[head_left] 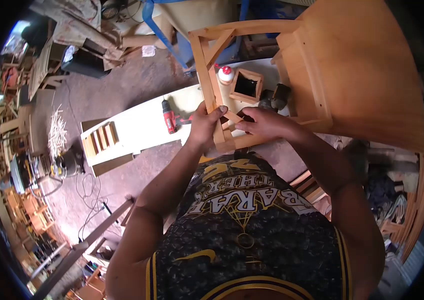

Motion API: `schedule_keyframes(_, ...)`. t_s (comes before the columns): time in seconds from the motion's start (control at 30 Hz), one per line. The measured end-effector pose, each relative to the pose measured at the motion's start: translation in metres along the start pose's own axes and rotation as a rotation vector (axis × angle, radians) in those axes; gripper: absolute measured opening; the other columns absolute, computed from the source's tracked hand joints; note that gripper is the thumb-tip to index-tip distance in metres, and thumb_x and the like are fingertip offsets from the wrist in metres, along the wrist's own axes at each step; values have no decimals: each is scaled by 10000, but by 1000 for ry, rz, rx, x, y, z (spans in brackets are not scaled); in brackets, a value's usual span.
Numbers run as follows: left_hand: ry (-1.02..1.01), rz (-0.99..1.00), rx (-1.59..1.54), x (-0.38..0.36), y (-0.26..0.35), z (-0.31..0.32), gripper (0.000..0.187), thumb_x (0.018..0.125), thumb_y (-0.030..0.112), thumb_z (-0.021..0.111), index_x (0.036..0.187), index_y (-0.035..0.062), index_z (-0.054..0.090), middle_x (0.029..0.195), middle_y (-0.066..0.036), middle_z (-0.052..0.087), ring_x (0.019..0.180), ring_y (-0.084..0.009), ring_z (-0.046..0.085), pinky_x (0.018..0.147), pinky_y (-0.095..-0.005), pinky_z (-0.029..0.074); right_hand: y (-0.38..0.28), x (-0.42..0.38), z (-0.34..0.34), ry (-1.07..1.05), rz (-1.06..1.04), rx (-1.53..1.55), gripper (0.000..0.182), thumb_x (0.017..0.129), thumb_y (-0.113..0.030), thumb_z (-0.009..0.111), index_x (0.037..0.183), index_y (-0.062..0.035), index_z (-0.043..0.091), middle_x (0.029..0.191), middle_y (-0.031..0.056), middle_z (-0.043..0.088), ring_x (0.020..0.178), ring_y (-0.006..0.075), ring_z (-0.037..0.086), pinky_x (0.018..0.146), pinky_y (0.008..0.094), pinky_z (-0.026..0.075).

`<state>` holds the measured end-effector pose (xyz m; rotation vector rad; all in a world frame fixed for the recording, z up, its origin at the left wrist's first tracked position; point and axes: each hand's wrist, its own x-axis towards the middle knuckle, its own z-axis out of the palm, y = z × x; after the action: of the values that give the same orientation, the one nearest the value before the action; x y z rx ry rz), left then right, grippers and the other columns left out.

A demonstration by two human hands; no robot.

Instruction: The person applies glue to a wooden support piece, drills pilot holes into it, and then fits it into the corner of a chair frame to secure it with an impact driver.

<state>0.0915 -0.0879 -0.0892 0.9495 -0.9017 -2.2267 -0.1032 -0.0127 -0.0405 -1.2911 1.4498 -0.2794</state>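
Note:
A wooden chair (203,60) lies tipped in front of me, its broad curved panel (367,75) to the right. My left hand (205,127) is closed around the near end of its left rail, thumb on top. At the near left corner, the fingers of my right hand (267,123) pinch a short wooden corner brace (233,117), which lies diagonally between the two rails. A similar brace (220,48) spans the far left corner. Through the frame show a white bottle with a red cap (226,76) and a small square wooden frame (248,86).
A red and black cordless drill (169,119) lies on the long white board (142,117) at left, with several short wood strips (101,139) at its end. Behind the chair stands a blue-framed chair (177,47). Cables (89,197) trail over the floor at left.

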Motion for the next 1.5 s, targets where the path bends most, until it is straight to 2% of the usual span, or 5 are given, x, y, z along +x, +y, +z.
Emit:
schedule_keyframes(0.47,161,95,13,-7,-5,9,281,918,115,610,1137,-47,544,980,-121,635,870,-210,649,783,-331,543,15,13,5,15,-89,-44,555,906,-445,624,1105,72,580,921,253,663,849,323,665,742,389,495)
schedule_keyframes(0.9,167,75,44,-3,-7,5,203,956,172,560,1037,-14,563,879,-68,601,773,-146,590,728,-295,514,25,5,-29,-321,56,-19,598,772,-420,767,1132,38,632,1029,147,693,921,195,650,806,313,480)
schedule_keyframes(1.1,107,30,-29,3,-3,-16,641,1027,519,260,1244,-13,544,1058,-107,614,935,-199,584,844,-360,468,27,14,-30,-378,52,-55,602,764,-437,771,1128,27,647,1039,124,694,928,183,639,814,304,471)
schedule_keyframes(1.23,56,25,191,-4,12,-1,568,905,323,664,1321,24,416,1070,-82,574,901,-148,577,776,-295,501,38,27,-29,-436,34,-93,609,761,-436,774,1154,9,639,1052,105,691,937,160,624,823,297,465)
schedule_keyframes(1.5,52,70,36,-1,2,6,442,914,125,654,1264,-1,415,1051,-99,574,952,-206,616,837,-356,537,26,24,-35,-478,38,-101,630,750,-475,769,1158,-11,649,1040,111,696,945,185,637,841,304,465)
